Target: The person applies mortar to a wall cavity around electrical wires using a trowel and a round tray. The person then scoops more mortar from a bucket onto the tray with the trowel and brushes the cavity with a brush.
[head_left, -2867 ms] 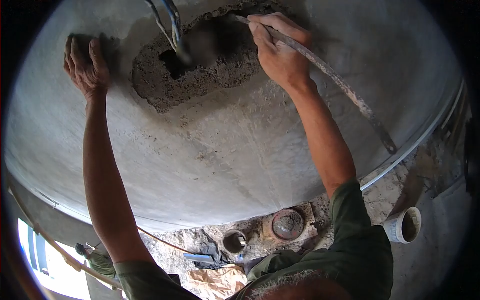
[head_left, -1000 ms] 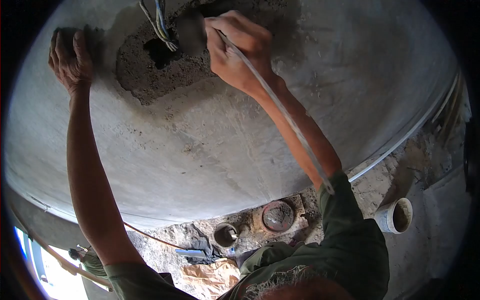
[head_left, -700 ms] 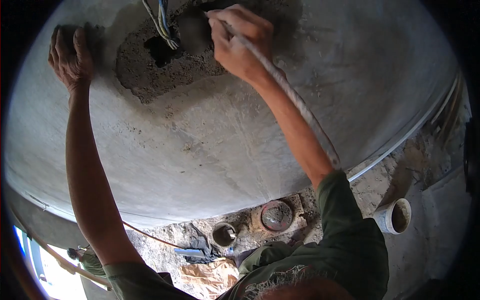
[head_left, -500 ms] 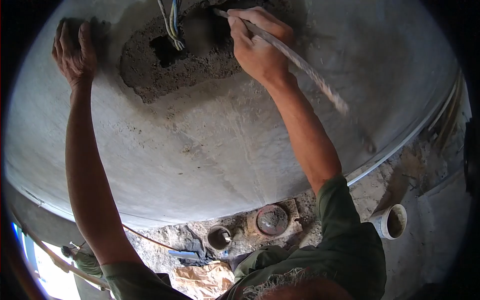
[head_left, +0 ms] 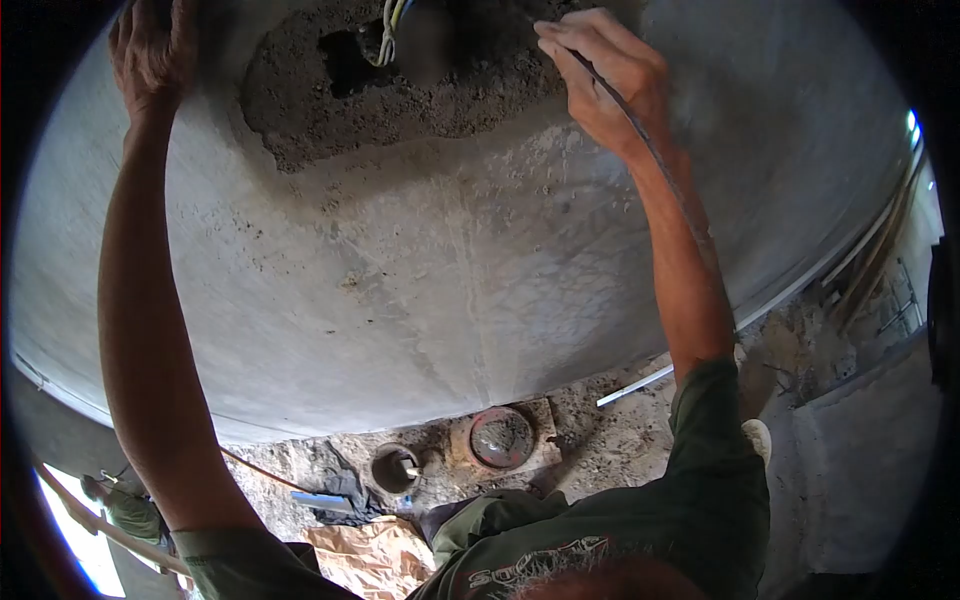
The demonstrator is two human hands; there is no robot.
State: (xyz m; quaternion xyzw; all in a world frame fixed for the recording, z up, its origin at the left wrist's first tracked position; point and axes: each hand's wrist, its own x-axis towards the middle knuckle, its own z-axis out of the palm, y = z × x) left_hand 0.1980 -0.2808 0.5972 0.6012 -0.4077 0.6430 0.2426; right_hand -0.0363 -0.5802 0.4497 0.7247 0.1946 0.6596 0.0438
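Observation:
My right hand [head_left: 618, 85] is closed around a long, thin, dirt-smeared stick [head_left: 640, 128], whose tail slants down along my forearm. Its fingertips are at the right edge of a rough dark patch [head_left: 400, 120] in the grey plastered wall [head_left: 400, 270]; the stick's front end is hard to make out there. My left hand [head_left: 152, 55] rests against the wall left of the patch, fingers stretched upward and partly cut off by the top edge. Between my hands, twisted wires [head_left: 388, 35] hang out beside a dark square hole [head_left: 347, 62].
On the floor below stand a bucket [head_left: 396, 468] with something pale in it and a round reddish pan [head_left: 502, 438] on a board. Crumpled brown paper [head_left: 370, 558], a blue-edged tool [head_left: 322, 500] and a white strip [head_left: 635, 384] lie nearby. Another person [head_left: 132, 512] is at lower left.
My right hand has moved right with the stick, from the middle of the rough patch to its right edge. The view has shifted, and my left hand appears higher in it.

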